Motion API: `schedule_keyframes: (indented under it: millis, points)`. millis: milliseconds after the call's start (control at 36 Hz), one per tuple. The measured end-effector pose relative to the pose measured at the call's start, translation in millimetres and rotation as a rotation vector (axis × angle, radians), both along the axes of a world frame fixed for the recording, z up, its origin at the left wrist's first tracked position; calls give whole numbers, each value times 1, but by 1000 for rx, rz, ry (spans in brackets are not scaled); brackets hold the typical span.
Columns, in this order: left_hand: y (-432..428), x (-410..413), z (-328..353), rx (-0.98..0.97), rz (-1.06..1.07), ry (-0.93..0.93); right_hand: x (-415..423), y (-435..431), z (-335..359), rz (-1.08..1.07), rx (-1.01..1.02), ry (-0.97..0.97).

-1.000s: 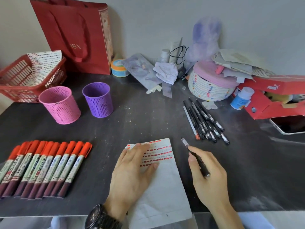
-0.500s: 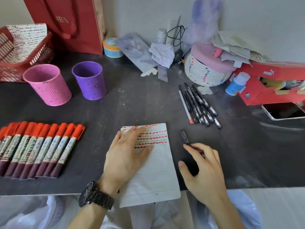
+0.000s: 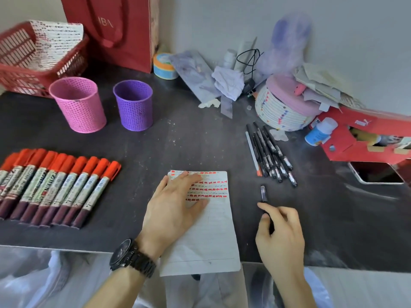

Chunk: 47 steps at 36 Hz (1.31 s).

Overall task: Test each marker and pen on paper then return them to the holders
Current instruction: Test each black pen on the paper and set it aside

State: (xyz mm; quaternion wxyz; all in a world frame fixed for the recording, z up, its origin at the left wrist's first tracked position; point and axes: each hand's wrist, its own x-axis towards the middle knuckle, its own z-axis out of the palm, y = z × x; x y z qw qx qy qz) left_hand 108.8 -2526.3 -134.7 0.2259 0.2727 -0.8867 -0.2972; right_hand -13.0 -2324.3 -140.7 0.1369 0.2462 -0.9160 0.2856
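My right hand has slid back along the pen toward me; fingers that lay flat over it now curl round its near end.

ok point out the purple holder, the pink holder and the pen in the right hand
purple holder (image 3: 136, 112), head view, front wall
pink holder (image 3: 82, 112), head view, front wall
pen (image 3: 263, 193), head view, exposed tip end

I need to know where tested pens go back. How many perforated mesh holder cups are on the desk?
2: a pink perforated cup at back left, and a purple perforated cup just right of it.
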Motion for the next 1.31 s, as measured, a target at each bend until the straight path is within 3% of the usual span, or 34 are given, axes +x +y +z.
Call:
schedule_keyframes:
  millis: [167,278,472,722,1000,1111,1306]
  points:
    - [-1,2,-2,-11,-6,14,-25,19,4,-130,69,17]
    - [-3,1,-4,-9,-41,-23,-27,23,6,-97,130,44]
    - [-5,-1,-8,-25,-48,-28,-41,-26,40,-24,64,123]
    - [-6,2,-6,-19,-66,-33,-88,-97,59,-60,545,-79]
    - [-6,2,-7,-39,-92,-14,-94,-102,54,-38,631,-6]
    - [-5,3,-9,-70,-102,-7,-93,-93,57,22,433,-142]
    - [0,3,-7,-103,-107,117,-32,-81,51,271,-410,-625]
